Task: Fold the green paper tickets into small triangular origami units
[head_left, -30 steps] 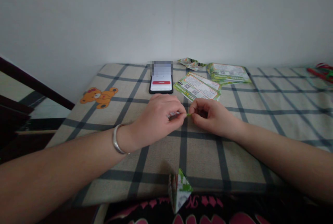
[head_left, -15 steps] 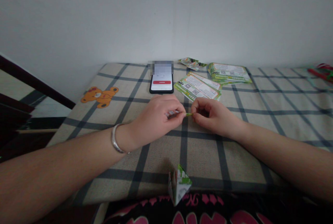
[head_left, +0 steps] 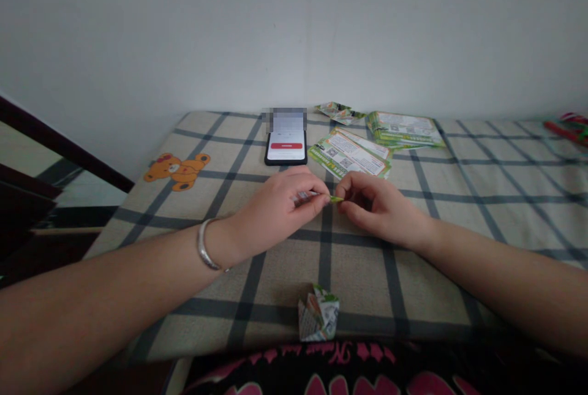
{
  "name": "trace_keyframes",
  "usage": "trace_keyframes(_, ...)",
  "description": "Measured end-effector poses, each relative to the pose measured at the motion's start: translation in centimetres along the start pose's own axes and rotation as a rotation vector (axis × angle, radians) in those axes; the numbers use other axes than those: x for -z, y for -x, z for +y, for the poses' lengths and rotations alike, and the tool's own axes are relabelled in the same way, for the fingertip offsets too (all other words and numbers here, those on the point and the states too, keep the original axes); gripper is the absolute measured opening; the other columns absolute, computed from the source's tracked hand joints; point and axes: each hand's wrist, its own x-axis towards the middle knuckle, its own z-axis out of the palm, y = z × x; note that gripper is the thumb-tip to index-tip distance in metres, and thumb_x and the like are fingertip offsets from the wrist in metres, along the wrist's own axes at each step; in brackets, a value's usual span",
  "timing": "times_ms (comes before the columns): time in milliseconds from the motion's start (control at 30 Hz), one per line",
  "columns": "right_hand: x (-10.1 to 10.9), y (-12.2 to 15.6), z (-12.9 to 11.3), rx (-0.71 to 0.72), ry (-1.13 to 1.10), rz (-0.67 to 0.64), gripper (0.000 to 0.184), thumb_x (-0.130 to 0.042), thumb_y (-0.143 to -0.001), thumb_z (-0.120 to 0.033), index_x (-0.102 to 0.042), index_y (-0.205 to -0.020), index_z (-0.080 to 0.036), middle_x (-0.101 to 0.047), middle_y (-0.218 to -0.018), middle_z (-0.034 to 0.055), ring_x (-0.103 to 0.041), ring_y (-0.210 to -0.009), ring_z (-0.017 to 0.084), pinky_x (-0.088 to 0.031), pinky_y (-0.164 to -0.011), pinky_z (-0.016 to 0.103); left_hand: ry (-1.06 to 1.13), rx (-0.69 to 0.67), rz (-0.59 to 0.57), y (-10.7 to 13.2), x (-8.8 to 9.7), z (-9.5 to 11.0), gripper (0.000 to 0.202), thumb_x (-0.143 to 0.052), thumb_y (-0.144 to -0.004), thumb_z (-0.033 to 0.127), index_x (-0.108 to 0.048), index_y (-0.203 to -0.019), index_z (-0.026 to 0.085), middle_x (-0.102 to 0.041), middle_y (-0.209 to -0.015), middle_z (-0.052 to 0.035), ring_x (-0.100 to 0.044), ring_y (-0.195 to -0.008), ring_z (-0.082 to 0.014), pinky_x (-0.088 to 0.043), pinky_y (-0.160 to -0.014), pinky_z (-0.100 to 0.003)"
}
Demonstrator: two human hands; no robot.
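Note:
Between my two hands is a small folded piece of paper (head_left: pixel 336 199) with a green tip. My left hand (head_left: pixel 294 199), below a silver bracelet, pinches it between thumb and fingertips, and most of the paper is hidden inside that hand. From the other side, the thumb and forefinger of my right hand (head_left: pixel 374 204) close on the green tip. At the table's near edge, in front of my body, sits a folded paper piece (head_left: pixel 319 315) in white and green print.
A phone (head_left: pixel 286 146) with a lit screen lies beyond my hands. Right of it are loose printed flyers (head_left: pixel 351 156), a flyer stack (head_left: pixel 405 128) and folded paper pieces (head_left: pixel 339 112) by the wall. A bear picture (head_left: pixel 178 170) is at left, a red object (head_left: pixel 567 130) far right.
The folded paper piece at the near edge has turned or tipped over and now shows a different side. My hands have barely moved; slightly more of the green tip shows.

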Motion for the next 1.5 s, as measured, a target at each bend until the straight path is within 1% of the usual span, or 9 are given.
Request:
trace_keyframes(167, -0.1, -0.1, 0.0, 0.014, 0.033, 0.030, 0.007, -0.056, -0.086, -0.024, -0.054, -0.082, -0.019, -0.053, -0.068, -0.0035, -0.046, -0.059, 0.009, -0.037, -0.054, 0.023, 0.013, 0.026, -0.019, 0.2, -0.1, -0.1, 0.009, -0.057, -0.089, 0.019, -0.064, -0.085, 0.018, -0.062, -0.083, 0.0011, -0.057, -0.082, -0.0116, -0.045, -0.076, -0.026)
trace_keyframes(367, 0.0, -0.2, 0.4, 0.017, -0.056, 0.118, 0.007, -0.056, -0.085, -0.022, -0.052, -0.080, -0.020, -0.053, -0.071, -0.0024, -0.048, -0.066, 0.011, -0.038, -0.061, 0.026, 0.141, 0.146, 0.026, 0.8, -0.4, -0.5, 0.017, -0.046, -0.093, 0.017, -0.052, -0.108, 0.019, -0.060, -0.091, 0.0004, -0.054, -0.068, -0.0076, -0.045, -0.060, -0.021)
trace_keyframes(500, 0.0, -0.4, 0.7, 0.042, -0.179, 0.195, 0.010, -0.055, -0.087, -0.024, -0.049, -0.079, -0.020, -0.056, -0.075, -0.0012, -0.053, -0.069, 0.011, -0.041, -0.064, 0.027, 0.206, 0.202, 0.110, 0.8, -0.6, -1.1, 0.014, -0.050, -0.092, 0.019, -0.047, -0.105, 0.020, -0.056, -0.082, 0.0012, -0.052, -0.063, -0.0079, -0.044, -0.055, -0.020)
trace_keyframes(600, -0.1, -0.5, 0.6, 0.049, -0.252, 0.218, 0.011, -0.055, -0.086, -0.024, -0.047, -0.078, -0.021, -0.057, -0.072, -0.0020, -0.055, -0.068, 0.011, -0.044, -0.063, 0.026, 0.242, 0.223, 0.068, 0.6, -0.8, -1.3, 0.012, -0.052, -0.092, 0.021, -0.049, -0.104, 0.021, -0.057, -0.079, 0.0016, -0.055, -0.062, -0.0084, -0.045, -0.053, -0.020)
trace_keyframes(867, -0.2, -0.2, 0.4, 0.061, -0.222, 0.145, 0.014, -0.059, -0.085, -0.023, -0.047, -0.092, -0.022, -0.054, -0.079, -0.0020, -0.053, -0.065, 0.010, -0.045, -0.058, 0.025, 0.330, 0.213, 0.026, 0.1, -1.0, -1.7, 0.012, -0.050, -0.090, 0.012, -0.053, -0.100, 0.019, -0.064, -0.094, -0.0001, -0.065, -0.082, -0.0100, -0.054, -0.069, -0.022)
trace_keyframes(1000, -0.3, -0.1, 0.3, 0.048, -0.117, 0.122, 0.025, -0.064, -0.083, -0.023, -0.047, -0.101, -0.024, -0.054, -0.088, -0.0004, -0.053, -0.066, 0.010, -0.046, -0.055, 0.025, 0.410, 0.215, 0.052, 0.1, -1.2, -2.0, 0.017, -0.050, -0.088, 0.009, -0.048, -0.101, 0.020, -0.064, -0.092, 0.0003, -0.066, -0.082, -0.0101, -0.055, -0.067, -0.020)
trace_keyframes(1167, -0.4, -0.2, 0.4, 0.047, -0.104, 0.122, 0.026, -0.062, -0.086, -0.027, -0.047, -0.106, -0.025, -0.055, -0.083, -0.0009, -0.055, -0.067, 0.012, -0.047, -0.056, 0.026, 0.489, 0.304, 0.031, 0.1, -1.2, -2.0, 0.015, -0.055, -0.088, 0.017, -0.047, -0.100, 0.020, -0.065, -0.082, 0.0013, -0.067, -0.068, -0.0111, -0.055, -0.055, -0.020)
trace_keyframes(1367, -0.4, -0.4, 1.0, 0.072, -0.110, 0.153, 0.026, -0.061, -0.088, -0.030, -0.045, -0.108, -0.025, -0.058, -0.086, 0.0000, -0.058, -0.074, 0.014, -0.047, -0.062, 0.028, 0.449, 0.288, 0.052, 0.1, -1.1, -2.0, 0.019, -0.059, -0.086, 0.020, -0.054, -0.103, 0.016, -0.068, -0.098, -0.0056, -0.069, -0.082, -0.0139, -0.059, -0.066, -0.025)
trace_keyframes(1500, -0.4, -0.4, 1.5, 0.073, -0.135, 0.167, 0.025, -0.057, -0.091, -0.032, -0.044, -0.111, -0.024, -0.060, -0.096, 0.0028, -0.060, -0.084, 0.015, -0.049, -0.068, 0.029, 0.471, 0.297, 0.016, 0.2, -1.1, -1.6, 0.026, -0.057, -0.089, 0.025, -0.055, -0.112, 0.015, -0.067, -0.102, -0.0077, -0.069, -0.081, -0.0147, -0.060, -0.066, -0.027)
